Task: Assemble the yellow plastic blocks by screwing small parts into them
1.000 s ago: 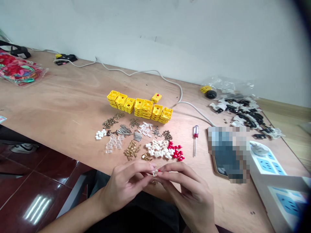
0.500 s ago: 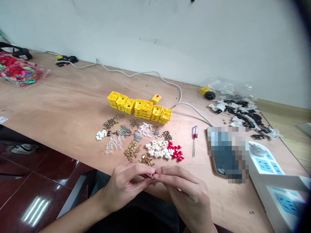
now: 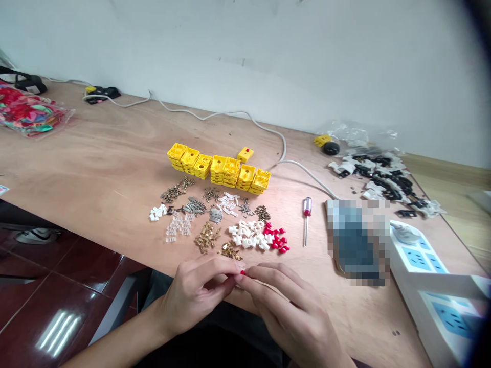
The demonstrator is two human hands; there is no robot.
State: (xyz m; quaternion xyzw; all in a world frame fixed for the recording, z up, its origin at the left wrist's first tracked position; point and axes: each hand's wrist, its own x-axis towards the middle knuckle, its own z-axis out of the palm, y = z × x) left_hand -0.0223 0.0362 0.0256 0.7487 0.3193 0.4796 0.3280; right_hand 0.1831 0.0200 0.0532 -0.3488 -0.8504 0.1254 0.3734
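Observation:
My left hand [image 3: 203, 294] and my right hand [image 3: 286, 301] meet at the table's front edge, fingertips pinched together. Between them shows a bit of a small red plastic part [image 3: 242, 272]; most of it is hidden by the fingers. Just beyond my hands lie brass pieces [image 3: 230, 250], a pile of white plastic parts [image 3: 249, 235] and a group of red plastic parts [image 3: 276, 239]. More brass pieces [image 3: 207, 236] and clear plastic blocks [image 3: 179, 226] lie to the left.
Stacked yellow housings [image 3: 224, 171] stand in a row behind the small parts. On the right are a screwdriver [image 3: 307, 214], a blurred-out flat object [image 3: 355, 243], a power strip [image 3: 418, 255] and black-and-white parts [image 3: 383, 179]. A grey cable [image 3: 284, 138] runs along the back.
My right hand's fingers have shifted slightly left and closed further over the red part, so less of it shows. The view has moved slightly.

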